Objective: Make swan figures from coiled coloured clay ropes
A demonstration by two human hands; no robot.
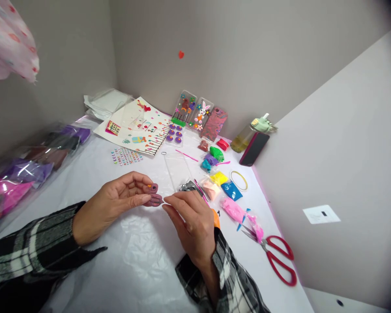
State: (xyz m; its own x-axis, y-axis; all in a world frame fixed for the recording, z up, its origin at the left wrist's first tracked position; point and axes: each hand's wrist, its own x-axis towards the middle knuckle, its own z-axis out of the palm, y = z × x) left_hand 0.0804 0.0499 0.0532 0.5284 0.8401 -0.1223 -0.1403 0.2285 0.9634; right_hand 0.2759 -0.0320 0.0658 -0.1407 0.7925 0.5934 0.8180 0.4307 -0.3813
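Note:
My left hand (122, 196) is closed on a small mauve clay figure (154, 200) with a round dark-eyed head and a bit of orange, gripped between thumb and fingers above the table. My right hand (190, 217) pinches at the figure's right end, thumb and forefinger together; whatever tiny piece is between them is too small to name. Beside the right hand lie a bag of black clay (188, 186) and a peach clay packet (210, 189). Some orange clay (216, 218) shows partly behind that hand.
Red-handled scissors (282, 261) lie at the table's right edge, near pink clay (233, 210). Decorated phone cases (215, 124), a bottle (252, 132) and a phone (254, 149) lean at the back. Gem stickers (127, 156) and a drawn sheet (133, 139) lie left, by bagged clay (29, 171).

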